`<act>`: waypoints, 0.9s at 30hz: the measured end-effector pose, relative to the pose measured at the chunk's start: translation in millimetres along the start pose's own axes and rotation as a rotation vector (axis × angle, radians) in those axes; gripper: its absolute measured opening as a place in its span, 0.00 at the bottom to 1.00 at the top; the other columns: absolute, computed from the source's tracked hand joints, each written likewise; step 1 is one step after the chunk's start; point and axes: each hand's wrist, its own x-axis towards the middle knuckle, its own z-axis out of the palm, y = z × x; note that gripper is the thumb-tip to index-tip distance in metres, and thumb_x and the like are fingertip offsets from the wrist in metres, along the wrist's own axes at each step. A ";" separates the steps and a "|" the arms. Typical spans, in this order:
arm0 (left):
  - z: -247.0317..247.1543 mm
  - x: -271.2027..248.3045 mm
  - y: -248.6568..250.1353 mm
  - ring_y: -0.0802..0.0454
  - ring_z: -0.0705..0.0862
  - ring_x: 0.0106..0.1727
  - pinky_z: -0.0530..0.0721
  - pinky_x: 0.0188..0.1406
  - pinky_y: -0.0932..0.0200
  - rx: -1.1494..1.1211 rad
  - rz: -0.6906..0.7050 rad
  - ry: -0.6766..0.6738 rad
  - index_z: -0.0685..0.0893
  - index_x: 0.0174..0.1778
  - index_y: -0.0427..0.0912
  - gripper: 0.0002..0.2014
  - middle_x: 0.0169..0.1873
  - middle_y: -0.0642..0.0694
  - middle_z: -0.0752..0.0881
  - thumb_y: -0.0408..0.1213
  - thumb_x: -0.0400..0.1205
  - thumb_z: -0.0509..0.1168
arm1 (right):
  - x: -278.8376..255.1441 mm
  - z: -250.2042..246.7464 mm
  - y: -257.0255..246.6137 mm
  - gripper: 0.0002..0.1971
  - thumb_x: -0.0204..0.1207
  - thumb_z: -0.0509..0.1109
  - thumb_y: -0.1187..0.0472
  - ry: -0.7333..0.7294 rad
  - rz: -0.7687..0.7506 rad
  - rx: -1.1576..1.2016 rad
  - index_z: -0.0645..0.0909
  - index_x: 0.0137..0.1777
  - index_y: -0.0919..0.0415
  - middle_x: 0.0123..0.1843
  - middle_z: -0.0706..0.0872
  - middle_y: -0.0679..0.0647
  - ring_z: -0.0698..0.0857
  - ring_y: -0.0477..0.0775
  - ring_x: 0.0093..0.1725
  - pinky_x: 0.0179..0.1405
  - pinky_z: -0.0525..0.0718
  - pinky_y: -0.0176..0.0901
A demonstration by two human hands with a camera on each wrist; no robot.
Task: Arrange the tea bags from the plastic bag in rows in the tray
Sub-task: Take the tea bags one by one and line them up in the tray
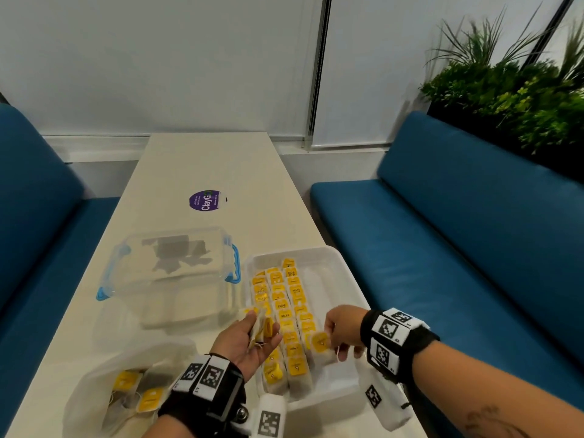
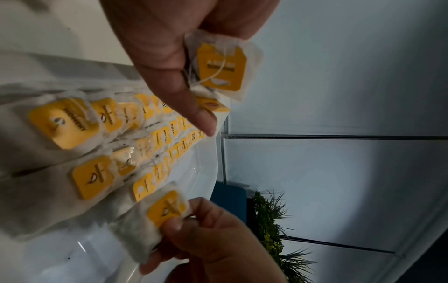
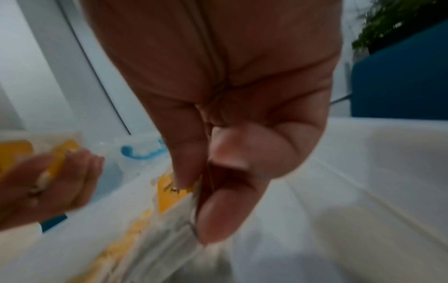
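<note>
A white tray [image 1: 338,263] holds three rows of tea bags [image 1: 286,311] with yellow tags. My right hand [image 1: 339,335] pinches one tea bag [image 1: 320,343] by its tagged end over the near end of the right row; the same pinched tea bag [image 2: 155,216] shows in the left wrist view. My left hand [image 1: 249,339] hovers palm up at the tray's left rim and holds a small bunch of tea bags [image 1: 264,327], with its fingers around that bunch [image 2: 220,67]. A clear plastic bag [image 1: 104,393] with more tea bags lies at the near left.
A clear plastic box [image 1: 170,270] with blue clips stands left of the tray on the long white table [image 1: 221,165]. A purple round sticker [image 1: 205,200] lies farther back. Blue benches [image 1: 442,248] flank the table, and plants [image 1: 512,90] stand at the right.
</note>
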 end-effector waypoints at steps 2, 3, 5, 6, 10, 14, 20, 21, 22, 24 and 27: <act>-0.5 1.6 -1.6 0.44 0.86 0.20 0.87 0.20 0.49 -0.005 -0.009 -0.006 0.76 0.56 0.37 0.09 0.39 0.34 0.81 0.37 0.85 0.57 | 6.8 4.2 3.1 0.02 0.81 0.61 0.66 -0.109 0.085 -0.055 0.74 0.47 0.64 0.33 0.82 0.56 0.82 0.50 0.31 0.29 0.79 0.40; -0.4 2.0 -2.1 0.44 0.86 0.21 0.87 0.20 0.49 -0.008 -0.009 -0.007 0.75 0.57 0.37 0.09 0.40 0.34 0.81 0.38 0.85 0.57 | 10.4 6.6 4.1 0.04 0.82 0.61 0.65 -0.139 0.122 -0.077 0.74 0.50 0.66 0.33 0.82 0.56 0.82 0.50 0.31 0.32 0.80 0.41; -0.6 1.7 -2.8 0.42 0.87 0.22 0.87 0.20 0.49 -0.002 -0.010 -0.018 0.76 0.56 0.36 0.09 0.40 0.34 0.81 0.38 0.85 0.57 | 19.3 11.4 5.3 0.06 0.83 0.60 0.65 -0.173 0.182 -0.055 0.75 0.49 0.69 0.29 0.85 0.57 0.84 0.50 0.27 0.34 0.83 0.42; -0.7 1.1 -3.2 0.42 0.87 0.23 0.87 0.20 0.49 0.005 -0.010 -0.024 0.76 0.55 0.36 0.09 0.40 0.33 0.82 0.38 0.85 0.57 | 23.6 13.6 5.8 0.08 0.83 0.60 0.65 -0.183 0.204 -0.033 0.75 0.45 0.70 0.24 0.86 0.57 0.85 0.50 0.24 0.32 0.84 0.41; -3.0 -3.6 -4.3 0.40 0.88 0.24 0.87 0.20 0.49 0.022 -0.002 -0.043 0.76 0.49 0.34 0.09 0.39 0.32 0.82 0.36 0.86 0.56 | 29.5 20.5 3.7 0.14 0.83 0.60 0.62 -0.218 0.264 -0.053 0.74 0.38 0.70 0.22 0.87 0.57 0.85 0.48 0.18 0.30 0.84 0.41; -9.1 -4.7 -4.8 0.40 0.88 0.29 0.88 0.23 0.49 0.052 0.007 -0.061 0.77 0.50 0.31 0.11 0.31 0.33 0.85 0.36 0.86 0.56 | 32.3 23.0 4.3 0.15 0.83 0.61 0.58 -0.181 0.244 -0.122 0.78 0.37 0.66 0.45 0.90 0.59 0.85 0.46 0.22 0.38 0.83 0.41; -8.9 -3.6 -7.1 0.40 0.89 0.30 0.89 0.26 0.49 0.088 0.013 -0.065 0.75 0.58 0.31 0.12 0.29 0.34 0.87 0.36 0.86 0.56 | 27.3 18.6 9.4 0.12 0.76 0.68 0.67 0.005 0.095 -0.042 0.72 0.34 0.54 0.38 0.83 0.52 0.79 0.37 0.13 0.13 0.75 0.26; -7.4 -3.5 -7.8 0.41 0.89 0.29 0.88 0.26 0.49 0.090 0.011 -0.070 0.75 0.59 0.31 0.12 0.31 0.33 0.87 0.37 0.86 0.56 | 28.3 19.8 10.4 0.13 0.76 0.68 0.67 0.007 0.092 -0.035 0.72 0.33 0.54 0.36 0.82 0.51 0.78 0.36 0.12 0.12 0.75 0.26; -5.8 -3.2 -8.6 0.41 0.89 0.29 0.88 0.26 0.49 0.090 0.009 -0.075 0.75 0.60 0.32 0.13 0.34 0.33 0.87 0.37 0.86 0.56 | 28.9 21.5 10.1 0.12 0.77 0.68 0.66 -0.003 0.096 -0.037 0.72 0.34 0.55 0.35 0.81 0.51 0.79 0.37 0.13 0.14 0.77 0.28; -2.9 -3.4 -10.0 0.40 0.89 0.30 0.88 0.27 0.49 0.089 0.000 -0.086 0.75 0.58 0.32 0.12 0.37 0.32 0.86 0.37 0.85 0.56 | 29.9 24.9 7.3 0.10 0.79 0.68 0.62 -0.046 0.130 -0.069 0.74 0.36 0.59 0.35 0.83 0.53 0.81 0.43 0.18 0.27 0.83 0.34; 0.5 -5.0 -10.6 0.40 0.89 0.30 0.88 0.27 0.49 0.089 -0.009 -0.095 0.76 0.56 0.32 0.12 0.40 0.32 0.85 0.37 0.86 0.56 | 19.5 18.7 2.6 0.11 0.78 0.69 0.63 0.056 0.095 -0.001 0.70 0.38 0.59 0.36 0.81 0.54 0.78 0.48 0.28 0.31 0.78 0.38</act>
